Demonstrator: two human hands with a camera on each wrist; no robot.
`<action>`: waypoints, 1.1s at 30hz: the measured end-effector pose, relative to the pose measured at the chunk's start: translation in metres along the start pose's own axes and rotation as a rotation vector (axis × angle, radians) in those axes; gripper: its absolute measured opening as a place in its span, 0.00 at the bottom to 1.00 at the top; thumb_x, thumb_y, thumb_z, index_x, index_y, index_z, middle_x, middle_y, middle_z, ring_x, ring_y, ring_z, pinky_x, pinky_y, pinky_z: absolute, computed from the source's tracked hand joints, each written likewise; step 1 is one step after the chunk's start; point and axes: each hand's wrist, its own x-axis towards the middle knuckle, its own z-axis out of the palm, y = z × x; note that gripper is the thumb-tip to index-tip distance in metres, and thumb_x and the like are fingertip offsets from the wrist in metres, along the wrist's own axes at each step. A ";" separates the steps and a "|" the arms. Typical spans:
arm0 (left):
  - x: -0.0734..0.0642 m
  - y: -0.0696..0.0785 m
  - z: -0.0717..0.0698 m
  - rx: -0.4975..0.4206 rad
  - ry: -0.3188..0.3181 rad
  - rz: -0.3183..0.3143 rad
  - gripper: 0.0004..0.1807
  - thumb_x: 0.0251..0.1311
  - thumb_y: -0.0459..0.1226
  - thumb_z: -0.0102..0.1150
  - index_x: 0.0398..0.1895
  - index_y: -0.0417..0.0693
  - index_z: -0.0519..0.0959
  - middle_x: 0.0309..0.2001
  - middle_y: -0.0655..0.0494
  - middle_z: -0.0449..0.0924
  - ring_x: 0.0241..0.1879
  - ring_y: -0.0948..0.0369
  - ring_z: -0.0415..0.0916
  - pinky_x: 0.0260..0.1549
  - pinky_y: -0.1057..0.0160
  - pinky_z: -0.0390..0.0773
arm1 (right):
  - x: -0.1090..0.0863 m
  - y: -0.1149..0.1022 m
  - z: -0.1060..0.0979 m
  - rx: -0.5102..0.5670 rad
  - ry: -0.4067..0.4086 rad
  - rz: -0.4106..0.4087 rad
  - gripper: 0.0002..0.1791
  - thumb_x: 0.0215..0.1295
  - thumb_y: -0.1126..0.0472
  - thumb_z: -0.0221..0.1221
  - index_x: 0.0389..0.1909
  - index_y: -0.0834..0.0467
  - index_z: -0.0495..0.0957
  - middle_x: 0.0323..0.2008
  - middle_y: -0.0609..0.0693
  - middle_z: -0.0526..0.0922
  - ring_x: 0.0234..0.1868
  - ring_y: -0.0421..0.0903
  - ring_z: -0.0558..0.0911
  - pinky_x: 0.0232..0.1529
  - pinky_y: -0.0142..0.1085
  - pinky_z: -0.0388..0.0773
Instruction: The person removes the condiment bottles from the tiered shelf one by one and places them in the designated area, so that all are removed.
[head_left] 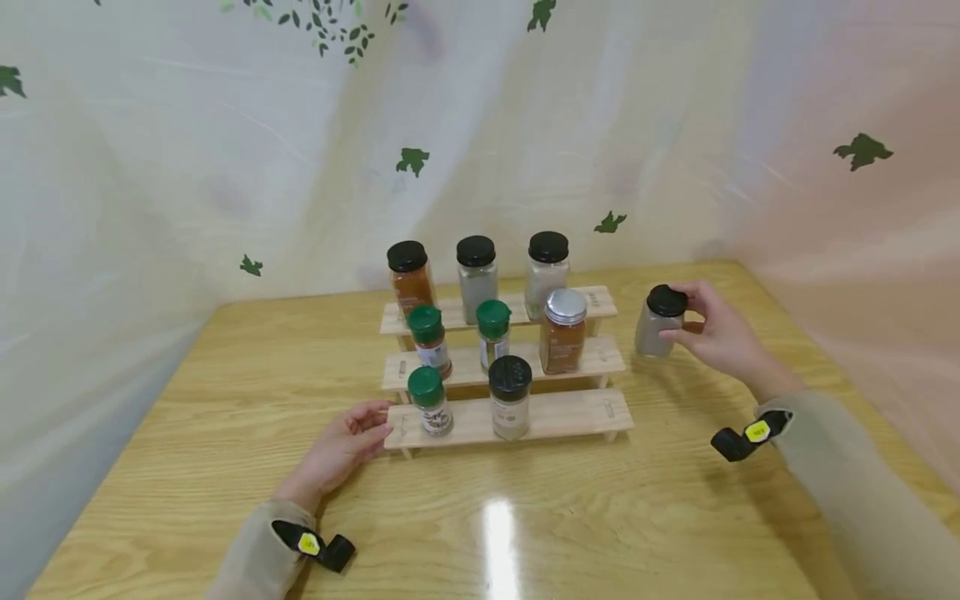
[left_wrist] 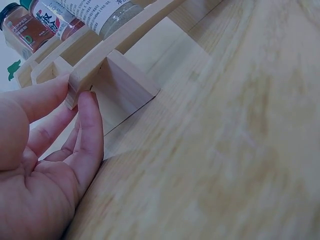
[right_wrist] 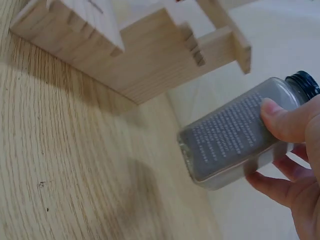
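My right hand [head_left: 716, 333] grips a clear spice jar [head_left: 654, 335] of grey powder with a black lid, to the right of the wooden spice rack [head_left: 573, 410]. In the right wrist view the jar [right_wrist: 225, 137] is held off the table, printed label showing, thumb on one side and fingers on the other. My left hand [head_left: 341, 446] pinches the left end of the rack's lowest step between thumb and fingers; the left wrist view shows this step end [left_wrist: 82, 77] close up. On that step stand a green-lidded jar [head_left: 431, 402] and a black-lidded shaker jar [head_left: 510, 404].
The middle step holds two green-lidded jars [head_left: 427, 337] [head_left: 494, 333] and a silver-lidded jar [head_left: 563, 333]. Three black-lidded jars [head_left: 411, 279] [head_left: 477, 279] [head_left: 547, 279] line the top step. Behind the wooden table [head_left: 285, 358] hangs a pale leaf-patterned curtain [head_left: 300, 183].
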 end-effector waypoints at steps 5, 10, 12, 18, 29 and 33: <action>0.002 0.001 -0.001 0.008 0.003 0.005 0.17 0.64 0.29 0.52 0.56 0.45 0.69 0.42 0.60 0.69 0.41 0.69 0.70 0.38 0.72 0.76 | 0.012 0.011 0.007 -0.012 0.021 0.050 0.33 0.56 0.75 0.62 0.61 0.71 0.58 0.55 0.69 0.68 0.55 0.68 0.72 0.48 0.50 0.75; 0.001 0.001 -0.001 0.011 0.002 0.000 0.17 0.65 0.29 0.52 0.57 0.44 0.69 0.42 0.60 0.69 0.41 0.69 0.70 0.38 0.72 0.76 | 0.019 0.019 0.015 0.030 -0.043 0.078 0.33 0.56 0.76 0.61 0.62 0.71 0.58 0.57 0.73 0.67 0.56 0.69 0.72 0.50 0.50 0.75; 0.000 0.001 -0.001 0.010 0.004 -0.005 0.17 0.65 0.30 0.52 0.57 0.44 0.69 0.42 0.60 0.68 0.40 0.69 0.70 0.38 0.72 0.76 | 0.020 0.021 0.017 0.041 -0.077 0.095 0.33 0.57 0.76 0.60 0.62 0.71 0.59 0.58 0.73 0.67 0.57 0.68 0.72 0.51 0.51 0.74; -0.001 0.003 0.001 0.017 0.012 -0.014 0.19 0.65 0.30 0.52 0.58 0.41 0.68 0.43 0.60 0.68 0.40 0.69 0.69 0.37 0.72 0.76 | 0.022 0.026 0.020 0.034 -0.099 0.098 0.33 0.56 0.78 0.60 0.62 0.70 0.59 0.58 0.74 0.67 0.57 0.69 0.71 0.53 0.57 0.71; 0.000 0.000 0.000 0.007 -0.005 -0.004 0.15 0.65 0.31 0.53 0.54 0.50 0.71 0.42 0.60 0.68 0.39 0.69 0.70 0.37 0.72 0.76 | 0.028 0.029 0.016 -0.033 -0.154 0.060 0.31 0.59 0.77 0.58 0.62 0.73 0.56 0.59 0.74 0.63 0.59 0.71 0.67 0.54 0.59 0.70; 0.000 0.000 0.000 0.011 -0.003 -0.007 0.16 0.65 0.31 0.53 0.54 0.49 0.70 0.42 0.60 0.68 0.39 0.69 0.70 0.37 0.73 0.76 | 0.029 0.030 0.014 -0.069 -0.157 0.062 0.31 0.59 0.75 0.59 0.61 0.72 0.56 0.59 0.74 0.63 0.59 0.72 0.67 0.54 0.59 0.70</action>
